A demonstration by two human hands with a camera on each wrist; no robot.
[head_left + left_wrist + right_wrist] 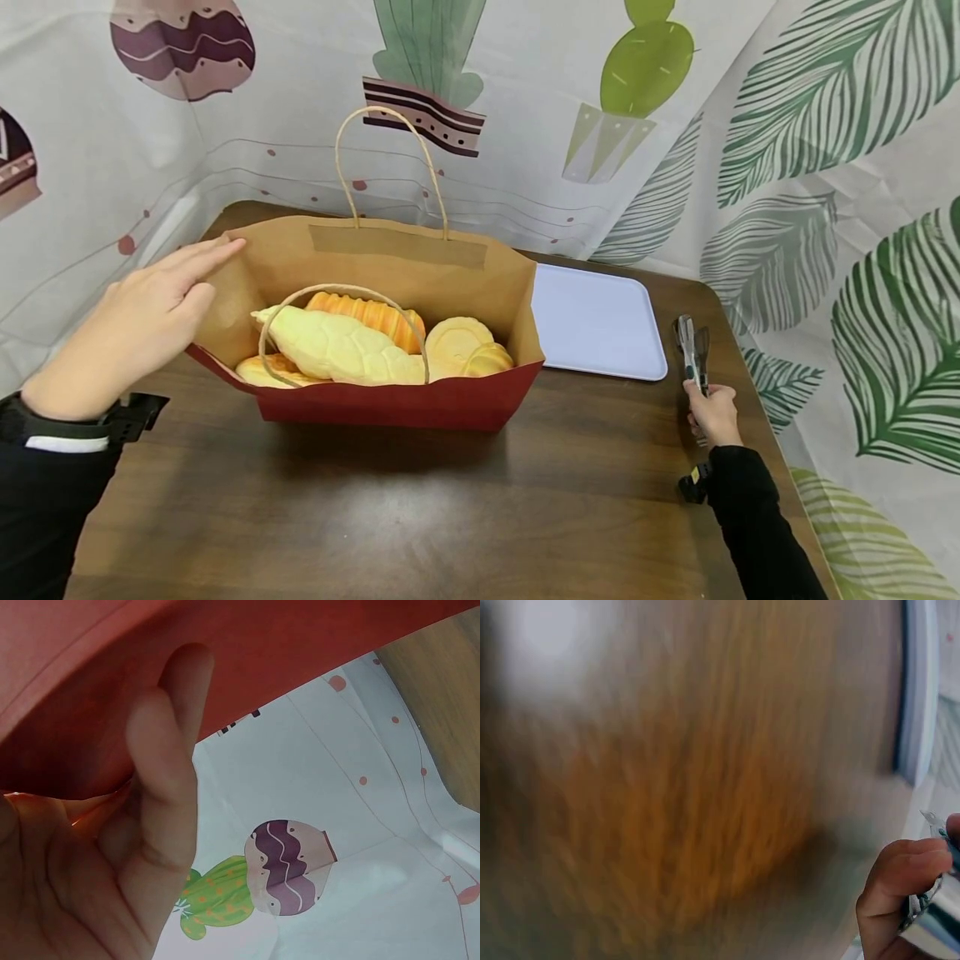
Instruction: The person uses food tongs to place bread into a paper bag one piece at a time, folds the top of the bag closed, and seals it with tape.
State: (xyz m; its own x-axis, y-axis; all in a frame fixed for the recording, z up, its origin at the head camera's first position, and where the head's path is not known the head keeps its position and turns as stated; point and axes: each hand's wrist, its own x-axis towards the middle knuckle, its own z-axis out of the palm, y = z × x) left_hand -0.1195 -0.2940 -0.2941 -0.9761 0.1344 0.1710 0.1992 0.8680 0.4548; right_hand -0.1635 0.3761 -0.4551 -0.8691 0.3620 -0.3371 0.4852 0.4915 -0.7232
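Note:
A red paper bag (pixel 397 407) with a tan inside stands on the table, its mouth wide. Several bread-like pieces lie in it: a pale braided loaf (pixel 345 343), an orange ridged loaf (pixel 367 315), a round bun (pixel 456 337) and a small roll (pixel 487 359). My left hand (pixel 153 304) holds the bag's left edge, and its fingers (pixel 161 761) lie against the red outer side in the left wrist view. Over at the right, my right hand (pixel 714 414) grips metal tongs (pixel 688 350), which point away from me. Only part of that hand shows in the right wrist view.
A white tray (pixel 600 321) lies right of the bag, partly behind its side. One twisted-paper handle (pixel 384 110) stands up at the back; the other handle (pixel 348 289) droops over the bread. Patterned cloth (pixel 525 100) hangs behind the wooden table (pixel 420 517) and along its right side.

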